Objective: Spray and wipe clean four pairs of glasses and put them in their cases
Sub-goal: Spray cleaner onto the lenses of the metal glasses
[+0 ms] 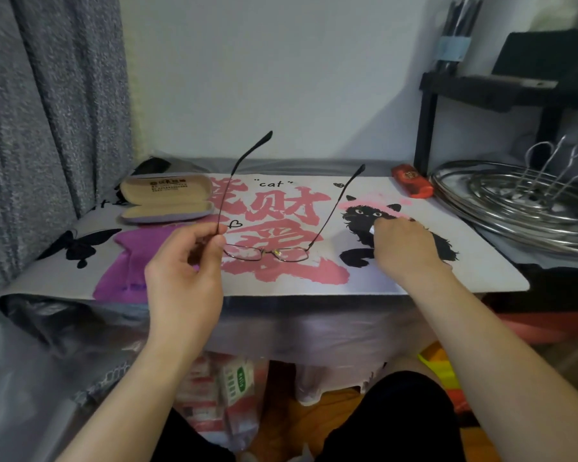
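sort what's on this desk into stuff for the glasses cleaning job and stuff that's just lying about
For the job:
- thin dark metal-framed glasses, pinched in the left hand
- open beige hard glasses case
- purple cleaning cloth
- small white item in the right hand, too hidden to identify

Lying about:
- red oblong case; possibly another glasses case
- stainless steel tray with wire rack
- black shelf
- cat-print desk mat

left hand (184, 261) pinching glasses (267, 251), right hand (404, 245) on desk mat (464, 261)

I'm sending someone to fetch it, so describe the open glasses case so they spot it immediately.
Find the printed desk mat with big pink characters. At its far left corner, by the grey curtain, lies the open glasses case, beige-lined; the red case far right is closed.
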